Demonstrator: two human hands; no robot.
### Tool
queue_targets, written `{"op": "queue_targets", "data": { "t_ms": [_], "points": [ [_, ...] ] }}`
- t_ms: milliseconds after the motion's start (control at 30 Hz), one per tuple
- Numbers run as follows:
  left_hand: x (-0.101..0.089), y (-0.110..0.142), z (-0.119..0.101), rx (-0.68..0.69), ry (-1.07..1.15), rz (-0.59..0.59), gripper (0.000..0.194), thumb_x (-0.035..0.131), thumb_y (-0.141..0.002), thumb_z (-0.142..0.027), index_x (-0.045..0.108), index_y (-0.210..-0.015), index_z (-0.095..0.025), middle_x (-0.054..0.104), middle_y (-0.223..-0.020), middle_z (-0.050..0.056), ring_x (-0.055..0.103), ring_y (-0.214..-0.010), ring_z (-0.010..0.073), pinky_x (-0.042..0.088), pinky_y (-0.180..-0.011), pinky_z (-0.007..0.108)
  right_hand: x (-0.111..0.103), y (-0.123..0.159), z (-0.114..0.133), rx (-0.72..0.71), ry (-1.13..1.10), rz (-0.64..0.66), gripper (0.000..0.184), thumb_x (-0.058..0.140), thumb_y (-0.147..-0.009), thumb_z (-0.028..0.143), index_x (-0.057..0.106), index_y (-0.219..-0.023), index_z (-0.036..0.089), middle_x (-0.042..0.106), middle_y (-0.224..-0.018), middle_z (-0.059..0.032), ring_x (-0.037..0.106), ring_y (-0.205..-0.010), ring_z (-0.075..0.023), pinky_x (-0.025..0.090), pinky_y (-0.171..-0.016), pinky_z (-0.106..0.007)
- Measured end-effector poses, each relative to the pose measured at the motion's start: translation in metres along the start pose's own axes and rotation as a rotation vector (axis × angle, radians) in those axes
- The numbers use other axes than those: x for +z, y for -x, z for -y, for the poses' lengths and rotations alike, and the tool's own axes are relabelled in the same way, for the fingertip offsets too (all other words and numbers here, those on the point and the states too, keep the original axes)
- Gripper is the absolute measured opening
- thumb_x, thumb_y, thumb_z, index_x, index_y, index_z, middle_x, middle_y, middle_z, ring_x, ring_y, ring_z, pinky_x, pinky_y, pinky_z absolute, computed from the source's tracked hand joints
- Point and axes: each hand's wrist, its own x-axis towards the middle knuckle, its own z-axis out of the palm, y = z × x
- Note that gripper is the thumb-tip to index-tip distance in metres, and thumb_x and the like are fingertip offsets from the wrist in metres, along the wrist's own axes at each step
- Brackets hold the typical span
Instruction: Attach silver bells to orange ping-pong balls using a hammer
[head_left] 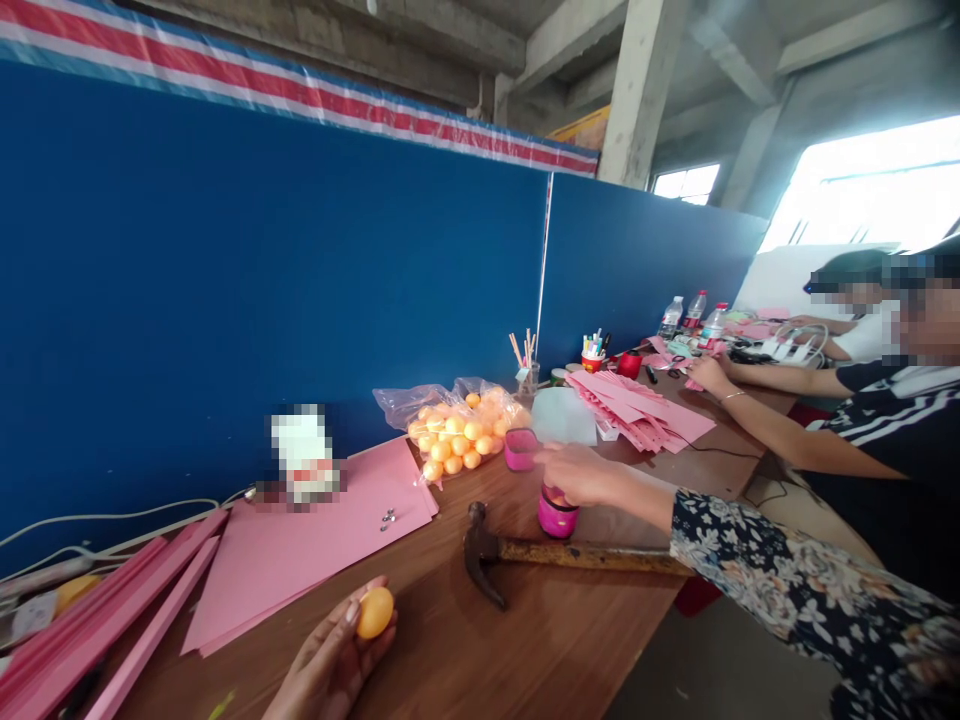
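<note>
My left hand [337, 645] is closed around an orange ping-pong ball [375, 612], held over the near edge of the table. Across the table, my right hand [577, 474] is on top of a small magenta container [559, 517]. Its fingers point down at the container's opening and are partly hidden and slightly blurred, so I cannot tell what they grip. Just left of that hand stands a pink open cup-like piece [520, 449]. A claw hammer [555, 551] lies below the container, its handle passing under my right forearm.
A clear plastic bag of orange balls [457, 430] sits behind the hammer. Pink sheets [315, 540] with several small metal bits [387, 519] lie left; folded pink strips [127, 610] are further left. More pink paper [637, 405] lies right, near a co-worker's hands [712, 372].
</note>
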Motion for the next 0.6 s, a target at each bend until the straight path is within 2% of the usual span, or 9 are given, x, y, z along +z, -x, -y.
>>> {"op": "queue_targets", "data": {
  "t_ms": [100,267,367,467,600],
  "points": [
    [-0.003,-0.002,0.001,-0.005,-0.011,0.037,0.046,0.065,-0.069,-0.021,0.057,-0.115,-0.022,0.064,-0.108,0.008,0.056,-0.105,0.0266,0.045,-0.092,0.039,-0.001,-0.001,-0.001,-0.036,0.075,0.117,0.021,0.065,-0.052,0.006,0.052,-0.042,0.019,0.06,-0.065,-0.0038,0.05,-0.071,-0.0188,0.035,-0.051,-0.026],
    [-0.013,-0.008,0.002,-0.028,-0.045,0.111,0.046,0.06,-0.076,-0.024,0.052,-0.121,-0.023,0.057,-0.12,0.007,0.051,-0.112,0.0228,0.038,-0.1,0.039,0.002,-0.003,0.0,-0.035,0.14,0.239,0.015,0.065,-0.058,0.011,0.054,-0.05,0.017,0.058,-0.066,-0.0052,0.048,-0.075,-0.0198,0.034,-0.055,-0.027],
    [-0.017,-0.011,0.003,-0.029,-0.058,0.146,0.044,0.059,-0.077,-0.024,0.052,-0.121,-0.023,0.054,-0.125,0.006,0.049,-0.115,0.0225,0.038,-0.1,0.038,0.003,-0.005,0.004,-0.017,0.159,0.294,0.014,0.065,-0.059,0.01,0.055,-0.051,0.016,0.058,-0.066,-0.0071,0.048,-0.075,-0.0204,0.033,-0.056,-0.028],
    [-0.018,-0.011,0.003,-0.023,-0.063,0.143,0.043,0.059,-0.078,-0.025,0.052,-0.12,-0.024,0.053,-0.126,0.006,0.05,-0.114,0.0222,0.041,-0.098,0.037,-0.003,-0.006,0.007,-0.008,0.162,0.337,0.012,0.065,-0.059,0.01,0.057,-0.052,0.016,0.06,-0.072,-0.0093,0.047,-0.077,-0.0215,0.032,-0.056,-0.028],
    [-0.013,-0.008,0.002,-0.023,-0.075,0.132,0.047,0.061,-0.076,-0.022,0.051,-0.122,-0.023,0.056,-0.121,0.006,0.054,-0.109,0.0224,0.042,-0.097,0.037,-0.017,-0.005,0.004,-0.025,0.13,0.403,0.009,0.063,-0.059,0.01,0.06,-0.053,0.017,0.06,-0.072,-0.0074,0.047,-0.078,-0.0206,0.031,-0.055,-0.027]
  ]
}}
